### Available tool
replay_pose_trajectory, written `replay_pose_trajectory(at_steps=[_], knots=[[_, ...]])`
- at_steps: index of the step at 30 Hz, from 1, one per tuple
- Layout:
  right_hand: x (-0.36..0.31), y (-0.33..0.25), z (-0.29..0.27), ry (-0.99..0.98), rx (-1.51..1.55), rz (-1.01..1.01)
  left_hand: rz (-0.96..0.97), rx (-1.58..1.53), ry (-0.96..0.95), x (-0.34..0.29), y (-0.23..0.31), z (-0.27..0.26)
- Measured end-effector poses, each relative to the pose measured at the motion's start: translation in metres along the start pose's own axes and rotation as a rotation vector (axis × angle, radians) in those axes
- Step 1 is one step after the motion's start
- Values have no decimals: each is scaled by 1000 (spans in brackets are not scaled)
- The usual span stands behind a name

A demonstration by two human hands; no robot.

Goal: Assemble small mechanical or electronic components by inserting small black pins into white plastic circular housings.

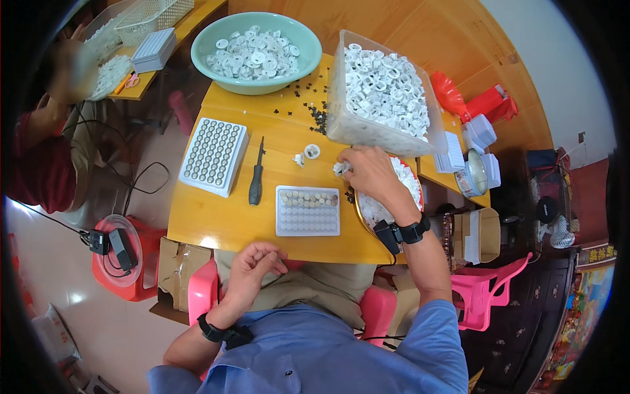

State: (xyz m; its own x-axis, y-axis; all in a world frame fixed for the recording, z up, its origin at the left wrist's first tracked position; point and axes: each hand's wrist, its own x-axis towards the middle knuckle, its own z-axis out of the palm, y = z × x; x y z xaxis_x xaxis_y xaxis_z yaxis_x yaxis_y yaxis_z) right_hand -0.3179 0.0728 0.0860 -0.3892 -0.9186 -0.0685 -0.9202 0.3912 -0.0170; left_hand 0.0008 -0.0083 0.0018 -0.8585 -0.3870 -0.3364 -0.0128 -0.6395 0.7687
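My right hand [374, 172] is closed on a small white plastic part [341, 169], its fingertips hiding some of it. Below that hand lies a round red-rimmed tray [418, 186] heaped with small white pieces. In front of the table edge, over my lap, my left hand [256, 270] is loosely curled with nothing visible in it. Nearest on the tabletop is a white blister tray [308, 226], its upper rows filled with small round metallic pieces. A round white part [312, 152] and a smaller white piece [299, 159] lie beyond it. A black-handled screwdriver [256, 184] rests to the left.
A white tray of round silver cells [213, 154] lies at left. Farther back stand a green basin [203, 69] and a clear plastic bin [380, 134], both full of white parts. Small black pieces [318, 119] are scattered between. Another person [49, 154] sits at left.
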Motion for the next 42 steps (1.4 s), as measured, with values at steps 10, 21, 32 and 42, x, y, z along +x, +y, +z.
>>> replay_pose_trajectory(at_steps=[10, 21, 32, 42], knots=[[5, 30, -10, 71, 290, -133, -28, 144, 17, 5, 31, 21], [23, 10, 4, 59, 291, -274, 222, 568, 106, 90, 81, 69], [14, -16, 4, 406, 221, -205, 176, 177, -25, 64, 60, 44], [-60, -114, -10, 479, 470, -226, 57, -158, -130, 43, 62, 32]])
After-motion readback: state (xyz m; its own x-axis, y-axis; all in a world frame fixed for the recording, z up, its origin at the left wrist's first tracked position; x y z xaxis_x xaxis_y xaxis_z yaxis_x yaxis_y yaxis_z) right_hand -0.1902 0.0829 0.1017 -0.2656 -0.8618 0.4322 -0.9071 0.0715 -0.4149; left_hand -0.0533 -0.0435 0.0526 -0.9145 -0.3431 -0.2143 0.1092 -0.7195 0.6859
